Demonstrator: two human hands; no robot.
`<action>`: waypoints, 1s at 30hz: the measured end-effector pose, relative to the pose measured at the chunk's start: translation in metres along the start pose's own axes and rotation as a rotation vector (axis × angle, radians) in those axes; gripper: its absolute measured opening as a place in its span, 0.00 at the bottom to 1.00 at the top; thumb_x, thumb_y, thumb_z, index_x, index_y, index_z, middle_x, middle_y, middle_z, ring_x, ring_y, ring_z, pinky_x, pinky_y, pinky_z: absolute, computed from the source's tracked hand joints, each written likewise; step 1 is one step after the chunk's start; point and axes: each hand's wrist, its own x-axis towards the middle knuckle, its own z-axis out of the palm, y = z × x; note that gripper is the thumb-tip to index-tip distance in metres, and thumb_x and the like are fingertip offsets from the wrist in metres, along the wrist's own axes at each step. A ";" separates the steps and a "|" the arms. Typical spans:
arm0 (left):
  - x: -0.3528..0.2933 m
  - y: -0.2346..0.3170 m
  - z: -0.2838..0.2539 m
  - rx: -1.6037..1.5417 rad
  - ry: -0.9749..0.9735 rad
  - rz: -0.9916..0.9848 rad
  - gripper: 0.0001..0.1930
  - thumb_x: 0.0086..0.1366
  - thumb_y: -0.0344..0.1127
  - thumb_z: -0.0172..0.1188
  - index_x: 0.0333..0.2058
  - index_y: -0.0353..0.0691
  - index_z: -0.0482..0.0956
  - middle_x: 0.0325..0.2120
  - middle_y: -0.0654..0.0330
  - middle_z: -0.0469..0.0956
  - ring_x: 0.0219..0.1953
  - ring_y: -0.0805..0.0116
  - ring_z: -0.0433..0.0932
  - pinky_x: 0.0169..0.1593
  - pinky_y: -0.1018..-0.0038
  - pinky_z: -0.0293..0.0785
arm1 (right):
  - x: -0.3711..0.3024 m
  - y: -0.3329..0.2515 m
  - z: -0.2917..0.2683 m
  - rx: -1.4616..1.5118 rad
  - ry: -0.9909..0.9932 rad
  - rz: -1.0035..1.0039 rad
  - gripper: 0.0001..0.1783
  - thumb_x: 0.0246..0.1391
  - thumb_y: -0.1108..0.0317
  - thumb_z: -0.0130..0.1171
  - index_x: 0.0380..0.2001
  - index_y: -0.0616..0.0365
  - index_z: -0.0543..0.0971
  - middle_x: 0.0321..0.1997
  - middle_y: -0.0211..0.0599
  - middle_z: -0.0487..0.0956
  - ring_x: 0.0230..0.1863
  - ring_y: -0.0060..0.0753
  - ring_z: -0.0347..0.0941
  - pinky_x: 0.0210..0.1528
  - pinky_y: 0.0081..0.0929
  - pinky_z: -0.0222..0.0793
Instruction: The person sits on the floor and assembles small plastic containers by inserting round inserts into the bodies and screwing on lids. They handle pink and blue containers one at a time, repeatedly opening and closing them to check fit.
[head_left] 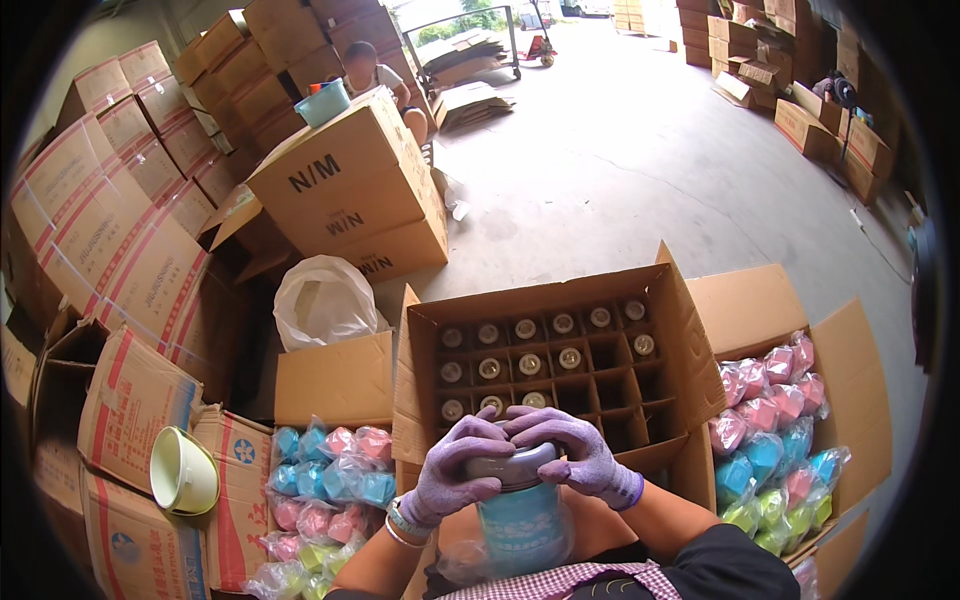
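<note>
Close to my body stands a blue, white-patterned jar (522,528) with loose clear plastic around its lower part. A greyish round lid (515,468) sits at its top. My left hand (450,475), in a purple knit glove, is curled around the lid's left side. My right hand (590,462), gloved the same way, grips the lid from the right, its fingers over the top and thumb at the side. Just beyond is an open carton (540,312) with cardboard dividers; several bottles with round silvery tops (530,364) fill many of its cells.
Open boxes of plastic-wrapped pink, blue and green faceted pieces stand left (340,482) and right (785,400). A pale green bucket (185,472) and white bag-lined container (325,300) are at left. Stacked cartons (350,190) rise beyond, with a person (385,80) behind them.
</note>
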 end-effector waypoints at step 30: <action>-0.018 -0.005 0.012 -0.094 0.104 0.017 0.24 0.57 0.43 0.76 0.50 0.38 0.86 0.45 0.57 0.80 0.54 0.60 0.76 0.76 0.51 0.52 | -0.002 -0.003 0.009 -0.010 -0.012 0.042 0.34 0.57 0.40 0.68 0.50 0.61 0.84 0.61 0.47 0.81 0.73 0.55 0.66 0.75 0.51 0.59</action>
